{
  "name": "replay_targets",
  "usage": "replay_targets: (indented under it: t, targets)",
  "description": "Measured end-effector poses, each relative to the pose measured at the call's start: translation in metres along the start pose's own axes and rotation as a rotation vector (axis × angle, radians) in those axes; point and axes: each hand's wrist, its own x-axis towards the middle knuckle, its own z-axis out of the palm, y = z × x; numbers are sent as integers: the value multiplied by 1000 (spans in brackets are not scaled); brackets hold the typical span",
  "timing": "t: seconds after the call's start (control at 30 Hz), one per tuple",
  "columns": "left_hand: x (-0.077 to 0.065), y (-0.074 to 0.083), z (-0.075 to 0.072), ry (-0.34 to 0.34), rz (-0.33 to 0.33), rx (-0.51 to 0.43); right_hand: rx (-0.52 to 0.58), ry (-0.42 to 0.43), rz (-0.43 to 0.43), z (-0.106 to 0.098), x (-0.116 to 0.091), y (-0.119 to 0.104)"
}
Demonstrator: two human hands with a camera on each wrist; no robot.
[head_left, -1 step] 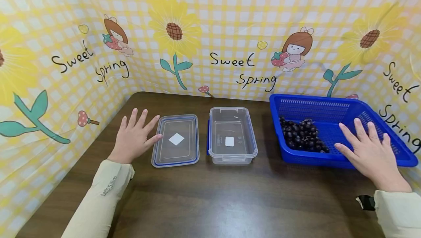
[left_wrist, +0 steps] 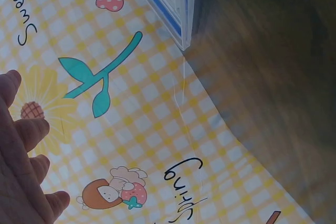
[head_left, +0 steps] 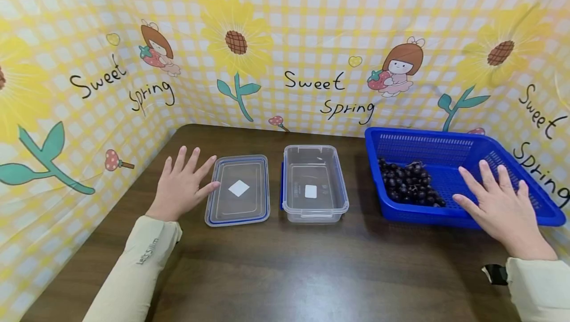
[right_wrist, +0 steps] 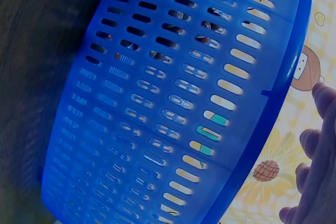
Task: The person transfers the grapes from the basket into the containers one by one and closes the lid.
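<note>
My left hand (head_left: 180, 186), fingers straight and spread, is by the left edge of a clear lid (head_left: 245, 207) with a blue seal and a white diamond-shaped label. Right of the lid stands a clear plastic container (head_left: 311, 173), with no lid on it and a white label at its bottom. A blue basket (head_left: 416, 215) holds dark grapes (head_left: 407, 183) in its left part. Spread out over the basket's front rim is my right hand (head_left: 505, 208), with nothing in its fingers. The right wrist view shows the basket's slotted side (right_wrist: 152, 98) below the fingers.
All of these things stand on a dark brown wooden table (head_left: 285, 272). Yellow checked cloth (head_left: 311, 25) with flowers and lettering walls in the back and both sides. The basket's right end comes close to the cloth on that side.
</note>
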Motion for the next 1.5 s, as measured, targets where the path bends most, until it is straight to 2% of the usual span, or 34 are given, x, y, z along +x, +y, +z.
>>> replay_targets:
  t: [0.4,0.57,0.67,0.8,1.03,1.13,1.27,1.37,1.5]
  targets:
    - [3,-1,2,-15,6,9,3,-25,-20,2,-2,0]
    - [8,5,4,-26,23,12,25,-40,-40,-1,3,-4]
    - [14,11,5,-45,31,-12,87,-68,-67,-8,8,-6]
    - [23,23,6,-76,65,-77,205,-145,-102,-21,19,-10]
    - [40,48,13,-105,158,-200,449,-270,-111,-42,43,-19]
    - [48,59,17,-117,219,-224,550,-315,-135,-46,52,-21]
    - [56,71,21,-161,276,-249,650,-433,-167,-46,60,-23]
    - [61,77,24,-206,276,-273,674,-542,-161,-45,66,-26]
    - [66,83,27,-253,264,-294,630,-635,-148,-44,75,-30]
